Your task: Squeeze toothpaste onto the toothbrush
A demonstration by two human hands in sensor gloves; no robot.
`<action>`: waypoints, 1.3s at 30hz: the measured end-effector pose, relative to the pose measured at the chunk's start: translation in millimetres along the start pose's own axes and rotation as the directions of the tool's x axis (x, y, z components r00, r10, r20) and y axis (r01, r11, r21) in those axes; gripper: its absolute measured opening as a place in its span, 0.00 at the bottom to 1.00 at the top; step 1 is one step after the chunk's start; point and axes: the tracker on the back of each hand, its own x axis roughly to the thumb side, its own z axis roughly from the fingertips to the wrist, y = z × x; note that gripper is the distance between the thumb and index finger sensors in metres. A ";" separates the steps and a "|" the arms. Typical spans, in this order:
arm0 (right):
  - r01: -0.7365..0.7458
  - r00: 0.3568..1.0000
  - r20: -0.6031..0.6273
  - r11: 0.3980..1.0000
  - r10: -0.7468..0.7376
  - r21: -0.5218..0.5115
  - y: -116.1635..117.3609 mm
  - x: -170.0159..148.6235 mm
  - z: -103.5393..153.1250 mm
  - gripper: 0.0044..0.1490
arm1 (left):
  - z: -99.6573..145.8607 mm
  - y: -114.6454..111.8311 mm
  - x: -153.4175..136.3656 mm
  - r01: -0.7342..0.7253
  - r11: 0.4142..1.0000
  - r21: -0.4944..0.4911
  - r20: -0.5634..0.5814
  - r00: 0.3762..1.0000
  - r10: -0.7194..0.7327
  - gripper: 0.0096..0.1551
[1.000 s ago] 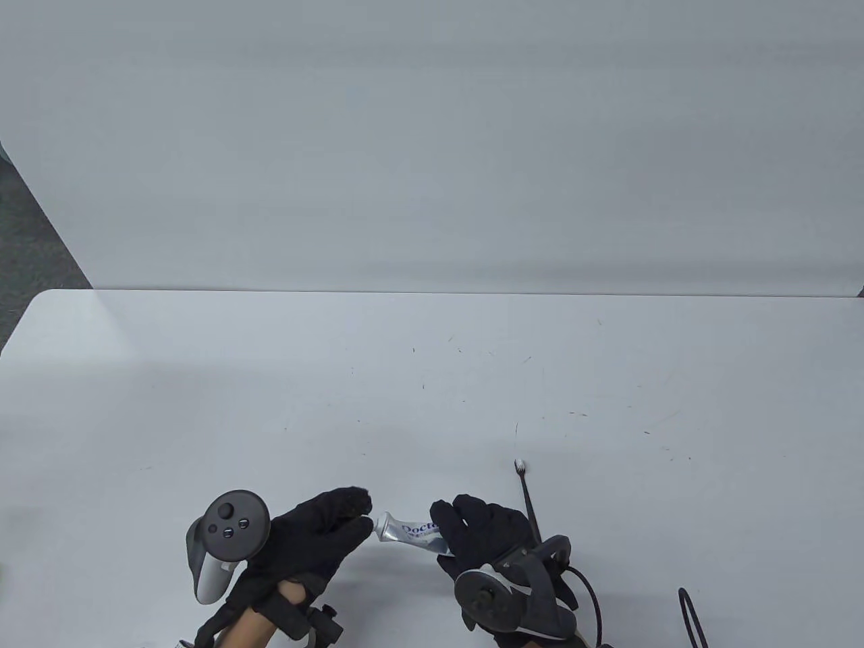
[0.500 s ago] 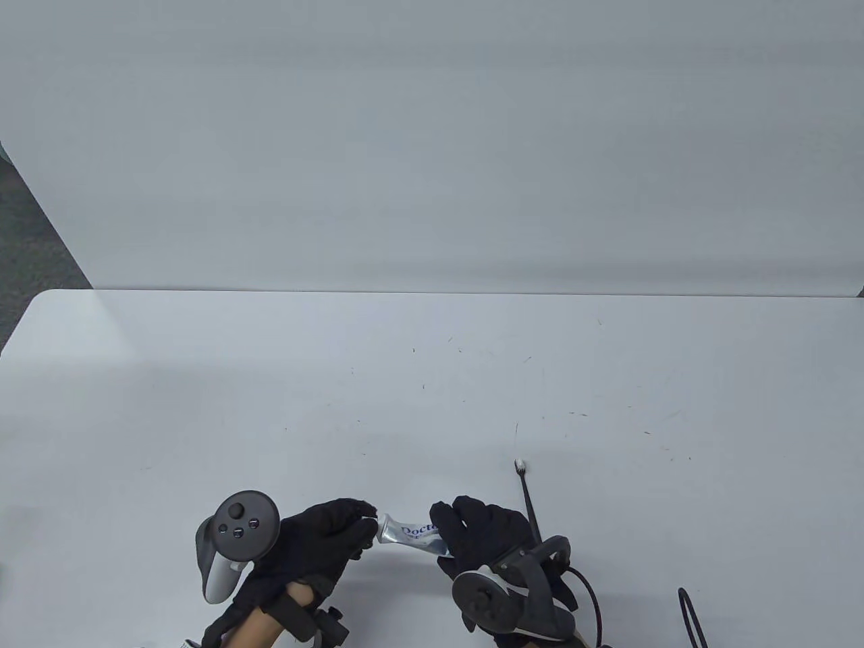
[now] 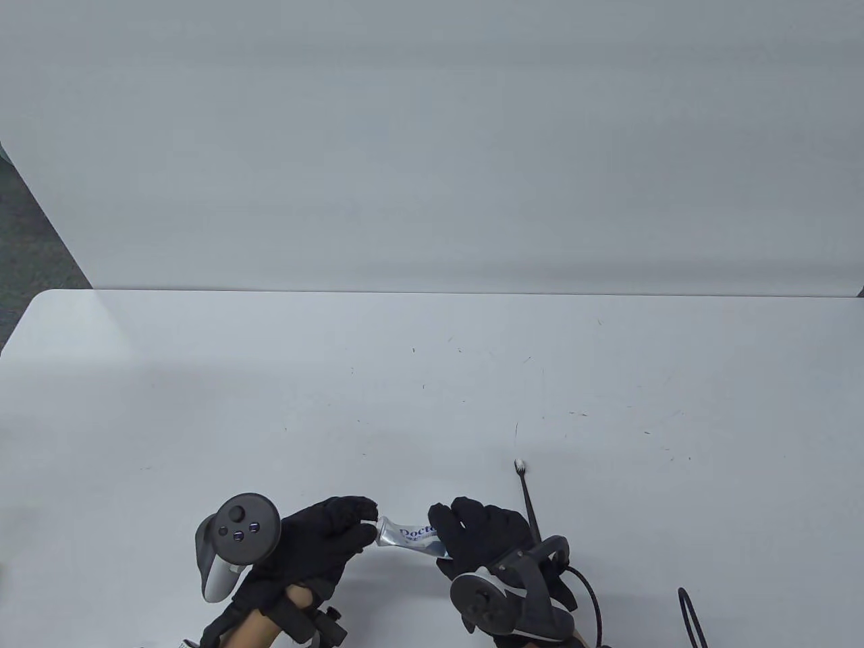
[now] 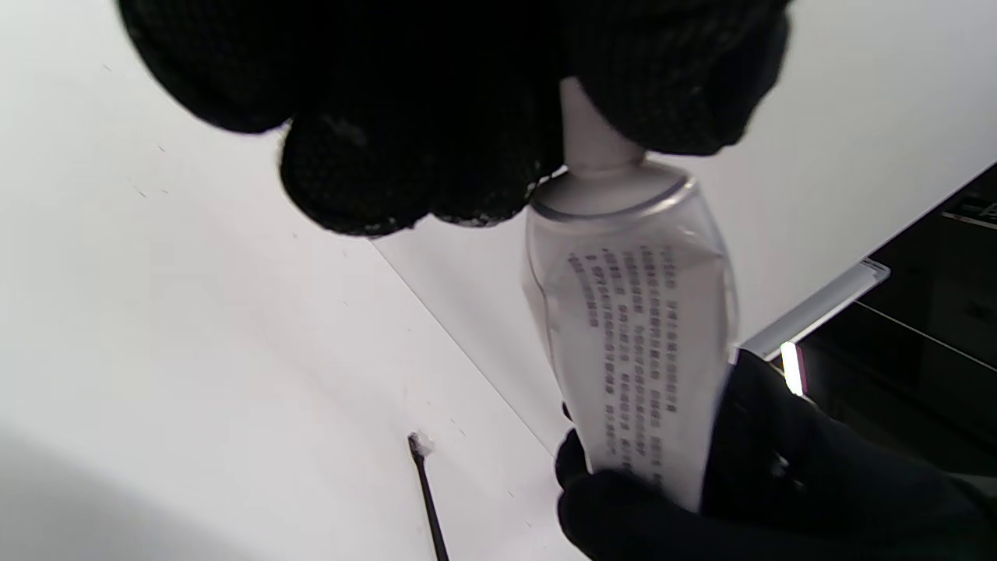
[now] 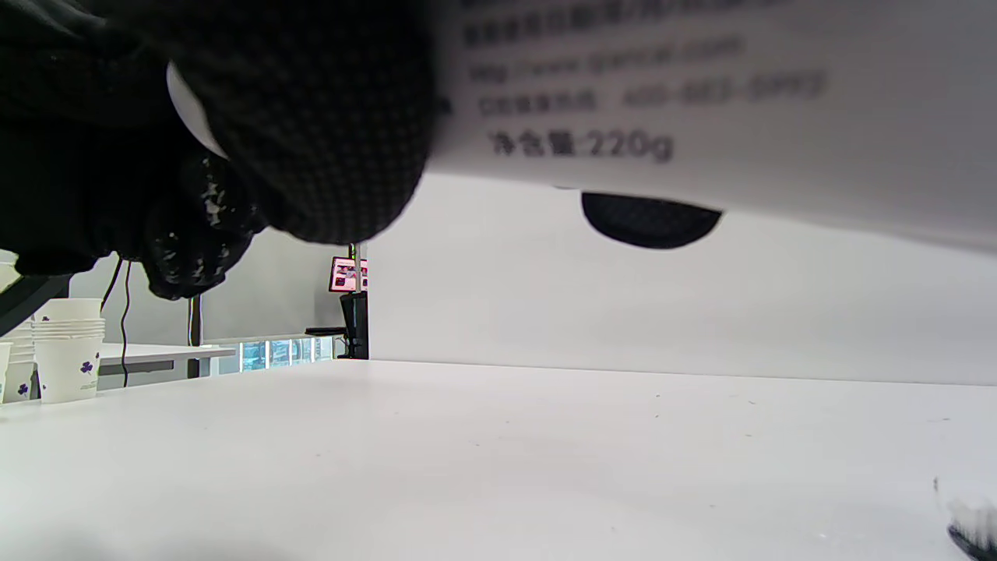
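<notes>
A silver-white toothpaste tube (image 3: 408, 535) is held above the table near the front edge. My right hand (image 3: 482, 533) grips the tube's body; the tube fills the top of the right wrist view (image 5: 701, 101). My left hand (image 3: 331, 533) pinches the white cap at the tube's left end, seen close in the left wrist view (image 4: 592, 132), with the tube (image 4: 631, 343) below it. A black toothbrush (image 3: 528, 493) with white bristles lies on the table just right of my right hand; it also shows in the left wrist view (image 4: 424, 483) and its bristles in the right wrist view (image 5: 970, 518).
The white table (image 3: 432, 378) stretches away behind the hands, with a white wall beyond. Black cables (image 3: 692, 617) lie at the front right edge. A stack of paper cups (image 5: 66, 354) stands off to the left in the right wrist view.
My left hand has moved right and rotated, closing its fingertips on the tube's cap. The right hand and tube have barely shifted. The toothbrush has not moved.
</notes>
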 end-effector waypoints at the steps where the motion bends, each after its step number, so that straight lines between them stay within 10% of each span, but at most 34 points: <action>1: 0.000 1.000 -0.001 1.000 0.000 0.000 -0.1 -0.3 0.1 0.42 | 0.1 -0.1 0.3 -0.004 1.000 0.000 0.006 1.000 0.004 0.30; 4: 0.011 1.000 -0.006 1.000 -0.011 -0.004 -0.5 -1.5 0.1 0.42 | 1.8 0.4 -7.1 0.012 0.999 0.049 -0.078 0.997 -0.008 0.43; 9: -0.024 1.000 0.012 1.000 0.024 0.008 1.3 2.4 0.3 0.41 | 0.5 0.5 -6.6 0.022 0.999 0.033 -0.101 0.995 -0.019 0.28; 18: 0.032 0.999 -0.011 0.999 -0.032 -0.004 -0.7 -1.9 0.2 0.41 | 0.8 0.1 -9.0 -0.042 0.999 0.013 -0.061 0.997 0.043 0.39; 23: 0.011 1.000 0.014 0.999 -0.012 0.034 2.6 2.3 0.1 0.41 | 0.3 0.0 -6.2 0.017 1.000 0.025 -0.070 0.997 -0.015 0.26; 30: 0.266 0.964 -0.018 0.951 -0.266 0.156 -0.3 -3.3 -0.7 0.43 | 6.3 13.6 -16.0 -0.125 0.972 0.197 -0.099 0.984 0.147 0.29; 39: 0.543 0.801 -0.264 0.838 -0.538 -0.057 11.2 -41.6 -9.3 0.42 | 10.9 41.5 -30.4 -0.181 0.940 0.289 -0.123 0.967 0.224 0.31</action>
